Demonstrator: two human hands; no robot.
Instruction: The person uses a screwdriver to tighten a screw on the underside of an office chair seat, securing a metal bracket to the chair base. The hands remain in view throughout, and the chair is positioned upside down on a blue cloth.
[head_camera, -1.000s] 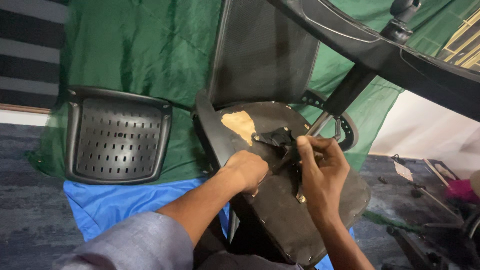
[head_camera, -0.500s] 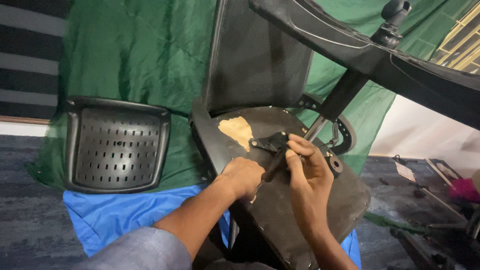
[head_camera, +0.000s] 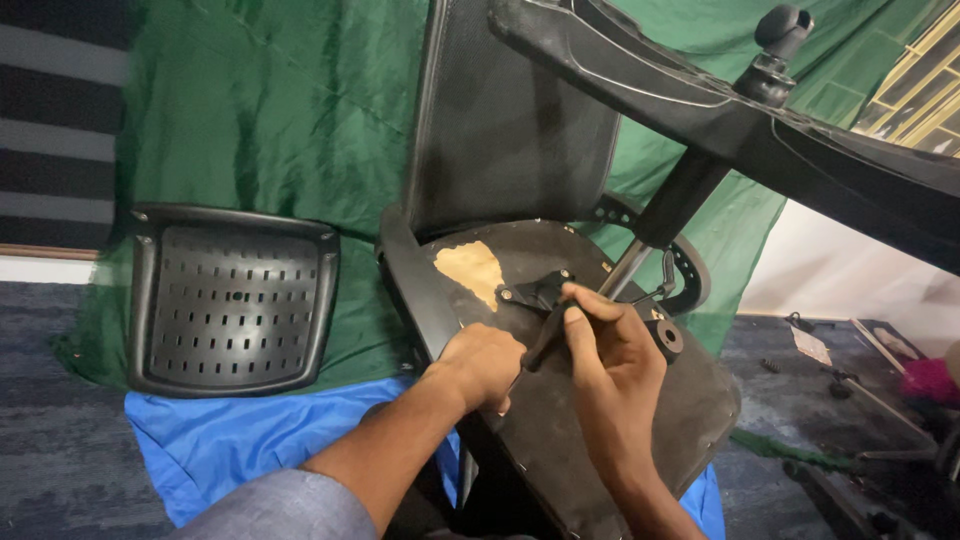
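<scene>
The fingers (head_camera: 578, 318) of the right hand (head_camera: 610, 360) are clenched round a dark tool handle (head_camera: 545, 335), its tip at the black bracket (head_camera: 540, 292) on the upturned seat underside (head_camera: 600, 420), while the left hand (head_camera: 483, 362) rests curled as a fist on the seat's near left edge, grasping nothing visible. Open board lies below the right wrist. A chair base arm (head_camera: 720, 110) crosses overhead, a mesh backrest (head_camera: 510, 130) stands behind, and a perforated black panel (head_camera: 232, 298) leans well apart to the left on green cloth (head_camera: 260, 110).
</scene>
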